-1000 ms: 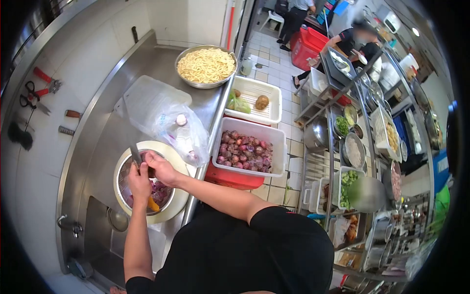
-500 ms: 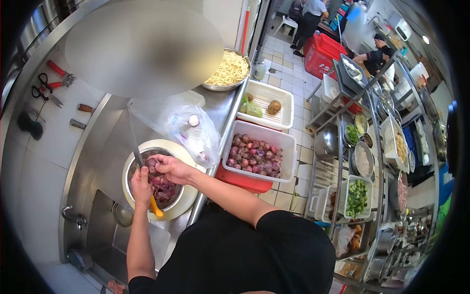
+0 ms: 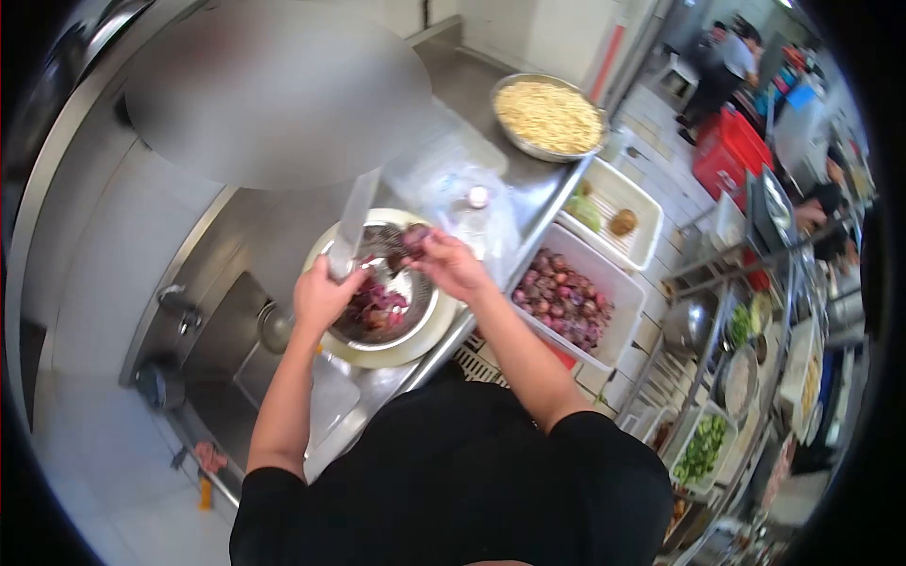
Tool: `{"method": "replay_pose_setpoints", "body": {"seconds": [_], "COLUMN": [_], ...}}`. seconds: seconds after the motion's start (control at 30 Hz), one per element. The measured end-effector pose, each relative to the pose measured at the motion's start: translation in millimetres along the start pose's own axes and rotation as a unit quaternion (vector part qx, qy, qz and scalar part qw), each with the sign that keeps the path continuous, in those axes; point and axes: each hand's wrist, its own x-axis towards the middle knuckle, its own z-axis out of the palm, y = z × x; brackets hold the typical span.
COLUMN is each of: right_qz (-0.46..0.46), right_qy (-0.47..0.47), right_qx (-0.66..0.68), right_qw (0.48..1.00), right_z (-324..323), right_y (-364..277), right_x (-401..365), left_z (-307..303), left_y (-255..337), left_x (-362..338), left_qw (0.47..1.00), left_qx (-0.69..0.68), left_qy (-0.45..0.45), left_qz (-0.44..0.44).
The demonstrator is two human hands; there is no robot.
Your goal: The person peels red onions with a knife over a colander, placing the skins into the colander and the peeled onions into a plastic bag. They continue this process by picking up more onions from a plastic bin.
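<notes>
My left hand point(image 3: 324, 294) is wrapped around a knife, its broad blade point(image 3: 355, 219) pointing up and away; a bit of yellow handle shows below the hand. A red onion point(image 3: 413, 238) sits in the fingers of my right hand point(image 3: 455, 264), close to the blade but apart from it. Both hands are over a metal strainer bowl point(image 3: 423, 319) with purple onion skins point(image 3: 376, 307) inside. Under the bowl is a round cream-coloured base point(image 3: 439, 341). Beyond my right hand, a clear plastic bag point(image 3: 491, 226) with a peeled onion point(image 3: 478, 196) lies on the counter.
Right of the counter stands a white tub of red onions point(image 3: 566, 302), beside a white basket point(image 3: 646, 222). A pan of noodles point(image 3: 549, 115) is at the counter's far end. The sink point(image 3: 203, 373) lies left. Shelves with food trays point(image 3: 703, 448) line the right; people stand farther back.
My view has turned, shifting the scene rightward. My right hand has drawn the onion away from the knife, and the hands are farther apart. The knife stays in my left hand.
</notes>
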Motion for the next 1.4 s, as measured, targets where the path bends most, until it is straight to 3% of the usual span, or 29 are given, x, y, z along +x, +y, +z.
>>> {"method": "replay_pose_setpoints", "body": {"seconds": [0.03,0.13,0.2,0.37,0.5,0.8,0.93,1.03,1.17,1.27,1.4], "right_qz": [0.001,0.013,0.039,0.066,0.070,-0.066,-0.081,-0.127,-0.090,-0.061,-0.006], "right_qy": [0.010,0.053,0.004,0.020,-0.030,0.045,0.116,0.175,0.140,0.007,-0.064], "right_qx": [0.013,0.025,0.007,-0.026,0.009,-0.119,-0.135,-0.132,-0.096,-0.011,0.048], "right_qw": [1.000,0.998,0.999,0.997,0.997,0.990,0.981,0.967,0.981,0.998,0.997], "right_z": [5.9,29.6,19.2,28.4,29.1,44.0,46.6,39.0,29.7,22.7,36.0], "right_y": [-4.7,-13.2,-11.9,-7.4,-7.4,-1.9,2.2,3.2,-12.8,-16.9,-19.0], "right_x": [-4.2,-13.4,-15.1,-18.5,-21.6,-25.5,-22.3,-15.5,-20.4,-23.9,-26.9], "left_z": [-4.6,-3.8,-3.8,-11.6,-14.6,-2.9,4.3,7.1,3.5,-21.7,-13.2], "left_y": [2.2,1.3,6.9,39.4,49.7,46.4,52.3,45.6,23.8,33.1,40.2], "left_x": [2.9,8.3,11.9,16.8,22.3,24.3,16.4,7.9,20.6,23.1,27.5], "left_qw": [0.999,0.998,0.996,0.982,0.976,0.974,0.975,0.961,0.975,0.985,0.973], "left_qx": [0.040,-0.038,-0.077,-0.126,-0.103,-0.126,-0.155,-0.168,-0.184,-0.116,-0.159], "left_qy": [-0.008,-0.040,-0.050,-0.060,-0.057,-0.042,-0.031,-0.079,-0.007,0.007,-0.019], "left_qz": [-0.014,-0.025,-0.004,0.124,0.182,0.184,0.155,0.205,0.127,0.131,0.165]}}
